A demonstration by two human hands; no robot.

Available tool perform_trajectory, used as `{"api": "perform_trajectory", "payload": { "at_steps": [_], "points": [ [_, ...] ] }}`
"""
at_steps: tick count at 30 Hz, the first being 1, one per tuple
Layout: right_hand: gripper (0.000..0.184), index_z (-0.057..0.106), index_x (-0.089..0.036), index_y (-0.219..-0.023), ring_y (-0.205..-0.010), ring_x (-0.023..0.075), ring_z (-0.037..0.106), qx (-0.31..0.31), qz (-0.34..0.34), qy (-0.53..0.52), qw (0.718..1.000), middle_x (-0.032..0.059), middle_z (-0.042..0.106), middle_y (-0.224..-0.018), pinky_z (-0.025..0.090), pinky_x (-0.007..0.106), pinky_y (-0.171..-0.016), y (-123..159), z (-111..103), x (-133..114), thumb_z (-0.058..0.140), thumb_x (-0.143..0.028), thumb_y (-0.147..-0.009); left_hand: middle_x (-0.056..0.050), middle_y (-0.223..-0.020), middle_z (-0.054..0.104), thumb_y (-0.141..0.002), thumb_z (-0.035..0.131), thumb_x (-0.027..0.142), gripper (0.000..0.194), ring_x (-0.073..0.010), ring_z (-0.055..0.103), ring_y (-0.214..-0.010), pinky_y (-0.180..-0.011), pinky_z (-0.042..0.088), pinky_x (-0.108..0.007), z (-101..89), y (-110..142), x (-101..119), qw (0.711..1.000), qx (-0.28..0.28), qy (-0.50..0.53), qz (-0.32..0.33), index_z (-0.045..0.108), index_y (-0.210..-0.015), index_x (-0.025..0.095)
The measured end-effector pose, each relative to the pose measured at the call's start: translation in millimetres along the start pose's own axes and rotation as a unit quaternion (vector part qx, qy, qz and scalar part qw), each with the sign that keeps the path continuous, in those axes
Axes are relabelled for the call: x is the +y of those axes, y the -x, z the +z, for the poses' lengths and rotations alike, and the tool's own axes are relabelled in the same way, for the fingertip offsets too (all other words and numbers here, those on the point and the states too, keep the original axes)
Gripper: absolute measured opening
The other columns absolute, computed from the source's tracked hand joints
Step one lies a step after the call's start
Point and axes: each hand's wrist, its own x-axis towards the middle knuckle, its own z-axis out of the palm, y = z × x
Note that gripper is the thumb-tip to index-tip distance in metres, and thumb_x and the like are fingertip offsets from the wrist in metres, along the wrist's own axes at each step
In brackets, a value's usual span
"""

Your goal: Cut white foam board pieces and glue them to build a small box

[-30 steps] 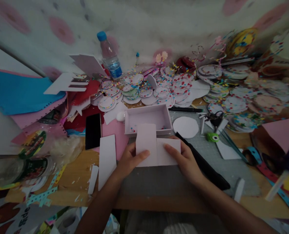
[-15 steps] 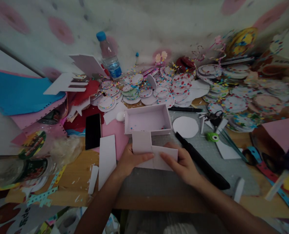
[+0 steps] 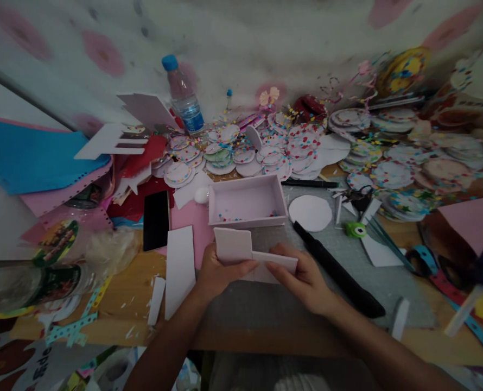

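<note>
Between both hands are white foam-board pieces point(image 3: 234, 244) that meet near the middle, one standing higher on the left and one lower on the right. My left hand point(image 3: 222, 274) grips the left part, thumb along its lower edge. My right hand point(image 3: 300, 276) pinches the right part, thumb in front and fingers behind. Whether the pieces are joined or only pressed together I cannot tell. Just beyond the hands sits a shallow open white box point(image 3: 247, 198) with a few coloured specks inside. A white paper disc point(image 3: 310, 212) lies to its right.
Beside my right forearm lies a long black tool point(image 3: 339, 271) on the grey mat point(image 3: 258, 309). At left are a dark phone point(image 3: 156, 220) and a white strip point(image 3: 180, 271). A water bottle point(image 3: 185, 98) and stacks of decorated discs point(image 3: 302, 144) stand behind; scissors point(image 3: 424, 258) lie right.
The foam-board pieces have tipped, so their faces look foreshortened and their top edges show. Both hands have turned slightly and kept their grip. The left piece's top edge is lower.
</note>
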Motion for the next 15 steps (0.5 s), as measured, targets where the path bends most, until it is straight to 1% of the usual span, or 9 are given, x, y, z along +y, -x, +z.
{"api": "perform_trajectory", "payload": {
  "at_steps": [2,4,6,9,10,12,14,15],
  "points": [
    [0.017,0.055,-0.021,-0.079,-0.061,0.0137,0.047,0.021,0.003,0.005,1.000,-0.0007,0.051,-0.069,0.038,0.024,-0.054,-0.8,0.1,-1.3,0.052,-0.034,-0.089,-0.001,-0.061,0.066,-0.052,0.084,0.029,0.028,-0.0129,0.057,-0.053,-0.050,0.048,-0.022,0.5,1.1,2.2,1.000,0.014,-0.015,0.020,0.067,-0.067,0.014],
    [0.014,0.058,-0.021,-0.083,-0.068,0.0161,0.052,0.055,0.001,-0.009,0.998,0.0014,0.056,-0.075,0.041,0.027,-0.061,-2.0,-0.5,-2.4,0.055,-0.034,-0.087,-0.002,-0.064,0.068,-0.053,0.084,0.032,0.029,-0.0150,0.060,-0.056,-0.052,0.050,-0.024,-0.6,0.9,1.1,0.999,0.018,-0.021,0.034,0.069,-0.070,0.014],
    [0.015,0.058,-0.021,-0.082,-0.071,0.0164,0.052,0.093,0.005,-0.041,0.995,0.0013,0.056,-0.077,0.042,0.027,-0.063,-3.2,-1.9,-2.0,0.058,-0.035,-0.086,-0.003,-0.067,0.070,-0.053,0.084,0.036,0.033,-0.0170,0.062,-0.058,-0.053,0.050,-0.026,-2.5,-0.4,-2.6,0.999,-0.013,-0.014,0.037,0.070,-0.075,0.015],
    [0.013,0.060,-0.023,-0.082,-0.070,0.0154,0.050,0.150,0.013,-0.084,0.985,0.0001,0.055,-0.077,0.041,0.026,-0.061,-4.2,-5.1,2.3,0.060,-0.035,-0.086,-0.006,-0.074,0.072,-0.052,0.085,0.044,0.045,-0.0205,0.065,-0.065,-0.057,0.051,-0.028,-4.8,-3.0,-8.5,0.994,-0.087,0.018,0.064,0.071,-0.084,0.016],
    [0.011,0.061,-0.024,-0.083,-0.072,0.0157,0.051,0.167,0.003,-0.095,0.981,0.0002,0.056,-0.079,0.041,0.026,-0.063,-4.5,-6.4,4.3,0.061,-0.035,-0.086,-0.007,-0.078,0.072,-0.054,0.083,0.048,0.049,-0.0221,0.066,-0.070,-0.060,0.052,-0.029,-5.1,-4.0,-9.5,0.992,-0.099,0.028,0.078,0.071,-0.089,0.017],
    [0.007,0.064,-0.026,-0.087,-0.079,0.0173,0.052,0.188,-0.046,-0.117,0.974,0.0008,0.057,-0.083,0.042,0.028,-0.070,-4.8,-9.0,7.8,0.061,-0.033,-0.086,-0.010,-0.091,0.072,-0.060,0.075,0.060,0.057,-0.0252,0.065,-0.083,-0.071,0.052,-0.033,-5.2,-6.2,-9.0,0.988,-0.099,0.046,0.110,0.070,-0.098,0.018],
    [0.008,0.067,-0.030,-0.092,-0.086,0.0188,0.053,0.187,-0.103,-0.123,0.969,0.0017,0.058,-0.087,0.043,0.032,-0.077,-4.8,-11.7,9.1,0.062,-0.029,-0.086,-0.011,-0.104,0.069,-0.070,0.060,0.069,0.062,-0.0266,0.062,-0.096,-0.084,0.049,-0.037,-4.8,-8.4,-5.5,0.984,-0.084,0.063,0.140,0.068,-0.105,0.018],
    [0.012,0.068,-0.032,-0.094,-0.088,0.0194,0.053,0.180,-0.124,-0.119,0.969,0.0022,0.058,-0.089,0.043,0.034,-0.078,-4.5,-12.8,8.8,0.062,-0.028,-0.085,-0.012,-0.108,0.068,-0.074,0.054,0.070,0.062,-0.0268,0.060,-0.100,-0.090,0.046,-0.038,-4.4,-9.4,-2.9,0.983,-0.072,0.075,0.149,0.068,-0.106,0.019]
  ]
}}
